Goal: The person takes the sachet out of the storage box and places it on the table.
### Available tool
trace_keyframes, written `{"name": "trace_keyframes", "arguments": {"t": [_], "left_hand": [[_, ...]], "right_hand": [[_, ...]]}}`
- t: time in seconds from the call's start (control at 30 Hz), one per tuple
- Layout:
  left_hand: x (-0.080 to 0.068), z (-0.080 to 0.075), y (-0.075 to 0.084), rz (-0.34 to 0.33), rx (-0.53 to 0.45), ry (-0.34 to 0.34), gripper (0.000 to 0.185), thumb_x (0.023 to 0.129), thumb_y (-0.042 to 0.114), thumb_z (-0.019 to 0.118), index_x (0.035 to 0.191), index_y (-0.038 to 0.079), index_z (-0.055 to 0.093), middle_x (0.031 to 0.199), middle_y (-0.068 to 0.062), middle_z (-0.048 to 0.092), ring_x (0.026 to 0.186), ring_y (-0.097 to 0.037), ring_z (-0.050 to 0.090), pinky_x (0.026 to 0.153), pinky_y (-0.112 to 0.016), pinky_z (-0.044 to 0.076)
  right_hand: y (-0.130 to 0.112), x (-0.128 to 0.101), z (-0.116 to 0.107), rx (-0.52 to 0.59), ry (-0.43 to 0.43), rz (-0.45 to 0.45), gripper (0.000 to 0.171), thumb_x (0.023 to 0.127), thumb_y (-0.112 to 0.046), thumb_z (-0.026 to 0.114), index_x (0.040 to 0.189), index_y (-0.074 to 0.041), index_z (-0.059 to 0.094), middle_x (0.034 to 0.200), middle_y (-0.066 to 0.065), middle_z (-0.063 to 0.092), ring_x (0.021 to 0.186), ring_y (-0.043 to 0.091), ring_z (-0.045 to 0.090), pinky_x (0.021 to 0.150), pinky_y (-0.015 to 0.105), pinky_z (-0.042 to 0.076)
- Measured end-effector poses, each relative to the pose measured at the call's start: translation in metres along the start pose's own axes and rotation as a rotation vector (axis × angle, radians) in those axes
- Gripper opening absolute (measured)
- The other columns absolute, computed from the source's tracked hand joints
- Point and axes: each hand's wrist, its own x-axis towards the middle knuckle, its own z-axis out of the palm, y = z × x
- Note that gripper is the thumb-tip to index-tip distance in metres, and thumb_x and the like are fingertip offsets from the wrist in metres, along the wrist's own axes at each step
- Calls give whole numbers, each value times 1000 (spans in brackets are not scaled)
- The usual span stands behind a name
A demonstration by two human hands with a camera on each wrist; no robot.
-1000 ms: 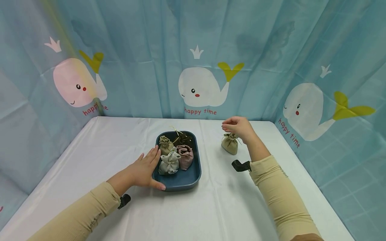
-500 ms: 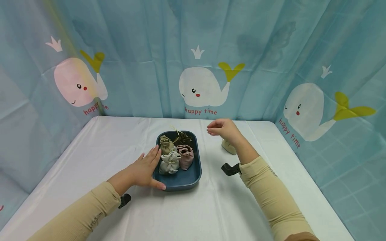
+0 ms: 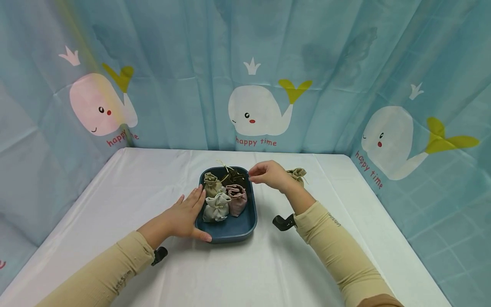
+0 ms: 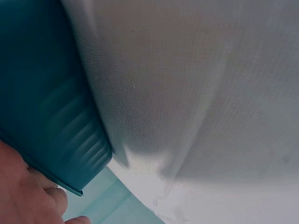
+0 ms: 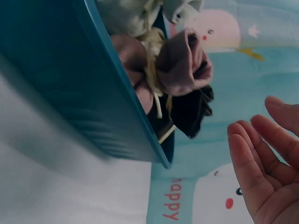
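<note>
touching one tray (image 3: 230, 232): left grip (image 3: 184, 217), released; right grip (image 3: 269, 175) released; five pouches (image 3: 238, 204), four inside.

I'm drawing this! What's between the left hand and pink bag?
Between the left hand and pink bag, the head view shows the edge of the tray and white bag.

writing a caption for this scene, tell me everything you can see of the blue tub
The blue tub is open-topped and oblong, with rounded corners, a slim rim and ridged outer walls, apparently plastic. It sits upright on the white tablecloth. Four cloth bags, brown, tan, pink and grey, are in it; the left hand rests against its left side.
</note>
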Motion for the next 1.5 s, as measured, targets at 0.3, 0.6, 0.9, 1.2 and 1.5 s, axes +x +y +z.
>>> {"name": "trace_keyframes", "arguments": {"t": [0.3, 0.6, 0.9, 1.2, 1.5], "left_hand": [[0, 1, 0, -1, -4, -2, 136, 52, 90, 45, 146, 0, 4, 152, -18, -7, 139, -34, 1, 105, -59, 11], [1, 2, 1, -5, -5, -7, 136, 53, 88, 47, 146, 1, 1, 152, -17, -8, 139, -33, -1, 105, -58, 10], [0, -1, 2, -3, -5, -10, 134, 55, 87, 49, 146, 1, 1, 152, -18, -8, 139, -33, 0, 106, -58, 11], [1, 0, 1, -4, -5, -8, 136, 53, 88, 47, 146, 1, 2, 152, -17, -8, 139, -33, -1, 106, -58, 12], [0, -1, 2, 1, -8, -4, 134, 55, 86, 50, 146, 0, 2, 151, -18, -7, 139, -34, 1, 105, -58, 12]], "right_hand": [[0, 6, 14, -86, -97, 13, 28, 82, -15, 70, 108, -5, 67, 98, 1, 68, 89, 12, 63, 80, 30, 50], [2, 8, 21, -120, -164, 1, 29, 80, -12, 71, 108, -8, 68, 98, 2, 68, 90, 12, 63, 77, 27, 50], [8, 11, 25, -106, -235, -12, 33, 76, -9, 74, 108, -11, 68, 97, 2, 68, 90, 12, 63, 76, 28, 51], [10, 12, 33, -194, -194, -34, 27, 78, -8, 72, 104, -11, 68, 93, 0, 68, 86, 11, 62, 73, 26, 50], [5, 15, 35, -204, -122, -7, 8, 86, -15, 65, 86, -11, 71, 79, 1, 68, 72, 12, 63, 68, 30, 52]]}}
